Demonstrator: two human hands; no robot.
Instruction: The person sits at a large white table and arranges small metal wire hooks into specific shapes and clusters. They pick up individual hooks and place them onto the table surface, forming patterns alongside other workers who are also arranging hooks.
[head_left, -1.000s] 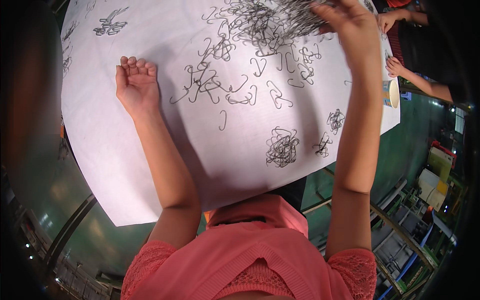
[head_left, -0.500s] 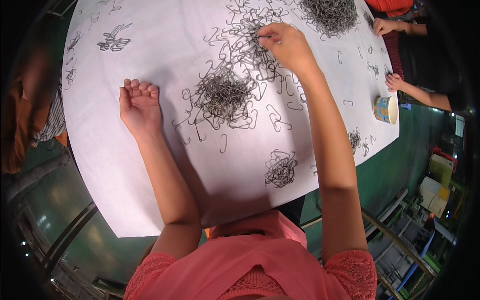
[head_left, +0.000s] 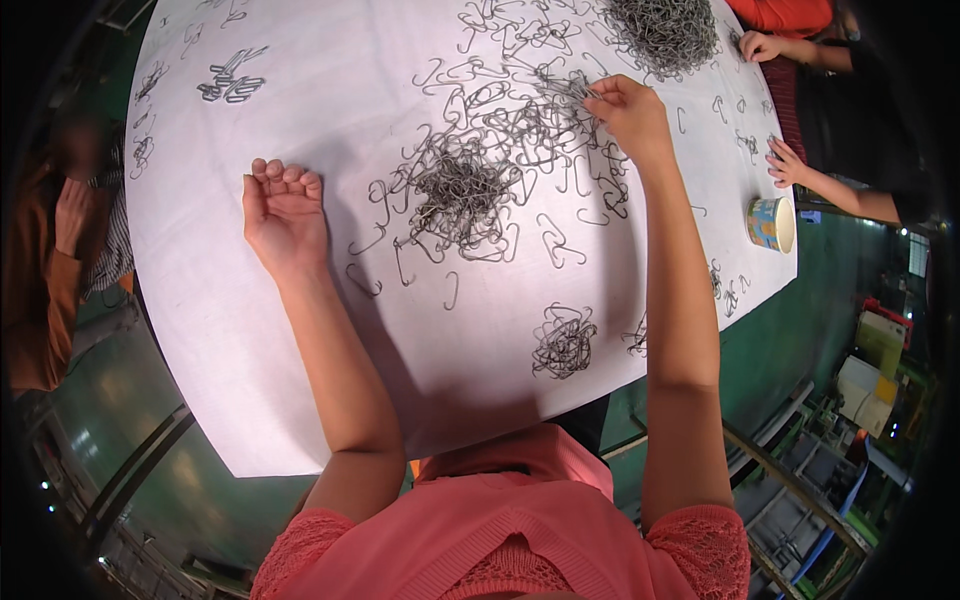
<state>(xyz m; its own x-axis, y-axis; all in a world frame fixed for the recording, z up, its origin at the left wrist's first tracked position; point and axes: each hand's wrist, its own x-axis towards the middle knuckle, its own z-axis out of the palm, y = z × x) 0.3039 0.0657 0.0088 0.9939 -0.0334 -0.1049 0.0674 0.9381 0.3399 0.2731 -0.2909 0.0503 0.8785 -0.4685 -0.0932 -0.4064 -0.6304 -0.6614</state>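
Right hand (head_left: 628, 112) reaches far forward over the white table (head_left: 300, 400), fingers bunched and pinched on a thin bent wire hook (head_left: 588, 92) at the upper edge of the loose scatter; thumb and forefinger meet on the wire, so the grip is narrow and closed on it. Just to the left of that hand and a little nearer the body lies the main tangle of grey wire hooks (head_left: 462, 190), dense at its middle and thinning out to single pieces all round. Left hand (head_left: 283, 212) rests on the table well to the left of the tangle, palm turned up, fingers curled loosely inward, holding nothing that shows; bare tabletop lies around it, with a few single hooks (head_left: 362, 282) just to its right. Nearer the body than the right hand, beside the right forearm, sits a small separate clump of hooks (head_left: 564, 340). Beyond the right hand, at the far edge of the table, is a second heavy heap of hooks (head_left: 665, 32). Far beyond the left hand, a short neat row of hooks (head_left: 232, 84) lies set apart. To the right of the right arm, a paper cup (head_left: 771, 222) stands near the table's edge, and another person's hand (head_left: 788, 165) rests close to it.
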